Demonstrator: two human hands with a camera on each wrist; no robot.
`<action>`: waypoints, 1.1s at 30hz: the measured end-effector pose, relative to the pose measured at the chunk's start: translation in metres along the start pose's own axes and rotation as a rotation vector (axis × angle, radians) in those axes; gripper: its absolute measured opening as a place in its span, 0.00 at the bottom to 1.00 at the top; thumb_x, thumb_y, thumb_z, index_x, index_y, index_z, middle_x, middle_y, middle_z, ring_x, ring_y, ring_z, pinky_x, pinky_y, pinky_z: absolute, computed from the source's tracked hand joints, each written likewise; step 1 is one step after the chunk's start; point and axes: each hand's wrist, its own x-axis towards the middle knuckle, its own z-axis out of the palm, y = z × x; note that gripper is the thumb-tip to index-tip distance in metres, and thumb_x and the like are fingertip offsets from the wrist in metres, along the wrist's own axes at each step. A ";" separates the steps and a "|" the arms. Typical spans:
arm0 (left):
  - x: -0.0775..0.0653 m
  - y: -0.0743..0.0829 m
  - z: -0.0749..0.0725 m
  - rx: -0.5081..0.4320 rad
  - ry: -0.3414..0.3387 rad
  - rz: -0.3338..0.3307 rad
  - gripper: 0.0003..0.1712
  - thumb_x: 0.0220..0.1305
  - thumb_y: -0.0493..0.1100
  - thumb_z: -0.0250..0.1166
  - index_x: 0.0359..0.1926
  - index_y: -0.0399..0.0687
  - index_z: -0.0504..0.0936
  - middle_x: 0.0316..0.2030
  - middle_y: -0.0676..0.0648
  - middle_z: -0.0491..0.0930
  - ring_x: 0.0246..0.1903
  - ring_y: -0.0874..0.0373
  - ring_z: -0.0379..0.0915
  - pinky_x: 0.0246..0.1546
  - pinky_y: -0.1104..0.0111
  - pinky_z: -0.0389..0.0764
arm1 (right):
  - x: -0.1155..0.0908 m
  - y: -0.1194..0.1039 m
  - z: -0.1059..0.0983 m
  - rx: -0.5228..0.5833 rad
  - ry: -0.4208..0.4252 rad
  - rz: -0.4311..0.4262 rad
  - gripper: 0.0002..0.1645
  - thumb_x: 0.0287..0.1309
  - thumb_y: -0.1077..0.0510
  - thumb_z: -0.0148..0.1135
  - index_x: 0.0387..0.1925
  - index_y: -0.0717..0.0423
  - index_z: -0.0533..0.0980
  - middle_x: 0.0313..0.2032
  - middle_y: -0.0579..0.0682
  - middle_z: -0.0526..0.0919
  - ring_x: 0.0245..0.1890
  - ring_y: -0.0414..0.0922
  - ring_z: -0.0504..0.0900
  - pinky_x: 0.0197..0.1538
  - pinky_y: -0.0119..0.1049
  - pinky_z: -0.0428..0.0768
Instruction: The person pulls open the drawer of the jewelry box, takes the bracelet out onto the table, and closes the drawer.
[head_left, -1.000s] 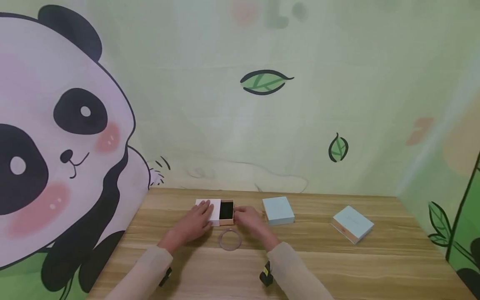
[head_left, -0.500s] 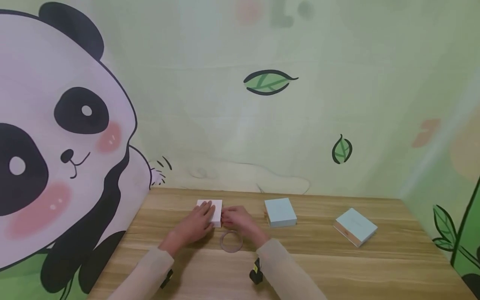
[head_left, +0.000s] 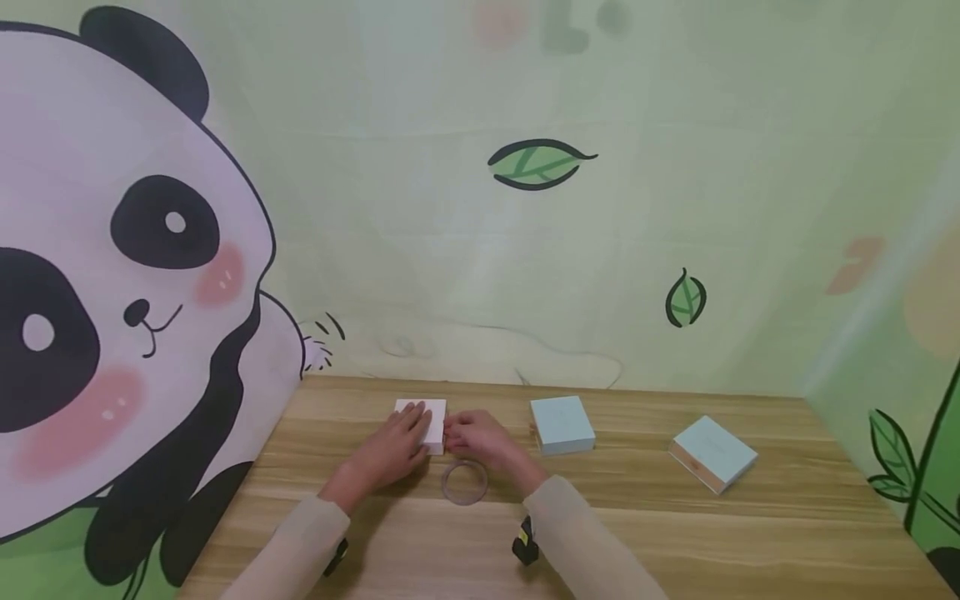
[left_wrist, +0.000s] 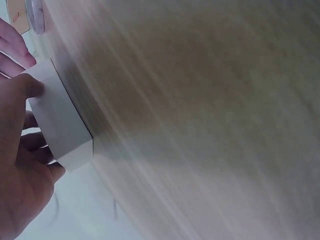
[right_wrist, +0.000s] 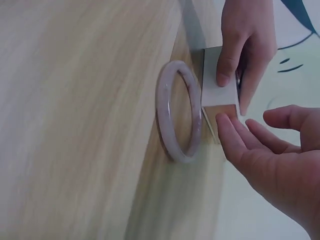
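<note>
A white drawer-style box (head_left: 433,432) lies at the back left of the wooden table. My left hand (head_left: 392,442) grips it, fingers across the top and thumb (left_wrist: 32,86) against the near side. At the box's right end is my right hand (head_left: 480,437). Its fingertips touch the orange-brown end of the inner drawer (right_wrist: 222,109) in the right wrist view, with the fingers extended and slightly bent. The drawer's black interior is out of sight. Just in front of the box lies a pale, pinkish-grey bangle (right_wrist: 165,112), touched by neither hand.
Two more pale boxes rest on the wooden table (head_left: 630,533): one light-blue box (head_left: 561,421) right of the hands, and another box (head_left: 711,450) with an orange-brown side, turned at an angle farther right. A panda-printed backdrop (head_left: 420,208) stands behind the table.
My right hand has moved left, and the drawer with the black inside has slid into the white sleeve. My left hand keeps its hold. Little differs over the last half second.
</note>
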 end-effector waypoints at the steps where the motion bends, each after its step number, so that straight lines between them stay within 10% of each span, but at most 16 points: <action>1: 0.000 0.000 0.001 0.006 -0.004 -0.002 0.34 0.75 0.47 0.58 0.72 0.29 0.64 0.72 0.28 0.61 0.72 0.34 0.57 0.71 0.43 0.62 | -0.002 0.000 -0.002 -0.085 -0.004 -0.033 0.22 0.69 0.66 0.52 0.60 0.75 0.74 0.55 0.67 0.81 0.50 0.56 0.83 0.58 0.49 0.82; 6: 0.001 0.001 0.001 -0.012 -0.015 -0.008 0.35 0.75 0.47 0.59 0.72 0.29 0.64 0.72 0.28 0.61 0.73 0.34 0.57 0.72 0.43 0.61 | -0.019 0.004 -0.015 -0.475 0.005 -0.200 0.20 0.65 0.66 0.57 0.56 0.71 0.78 0.51 0.64 0.84 0.52 0.58 0.84 0.54 0.48 0.84; 22: -0.001 -0.002 -0.001 0.015 0.005 0.014 0.35 0.75 0.47 0.59 0.72 0.27 0.64 0.72 0.27 0.61 0.72 0.32 0.57 0.71 0.42 0.61 | -0.044 0.002 -0.007 -1.078 -0.126 -0.268 0.38 0.47 0.56 0.79 0.60 0.66 0.76 0.56 0.59 0.81 0.55 0.52 0.80 0.61 0.42 0.79; 33: 0.000 -0.001 0.000 0.024 0.007 0.014 0.36 0.74 0.47 0.60 0.72 0.27 0.64 0.72 0.27 0.61 0.72 0.33 0.58 0.71 0.43 0.62 | -0.045 0.013 -0.002 -1.112 -0.101 -0.211 0.41 0.46 0.51 0.82 0.61 0.60 0.77 0.58 0.55 0.78 0.57 0.51 0.77 0.63 0.40 0.77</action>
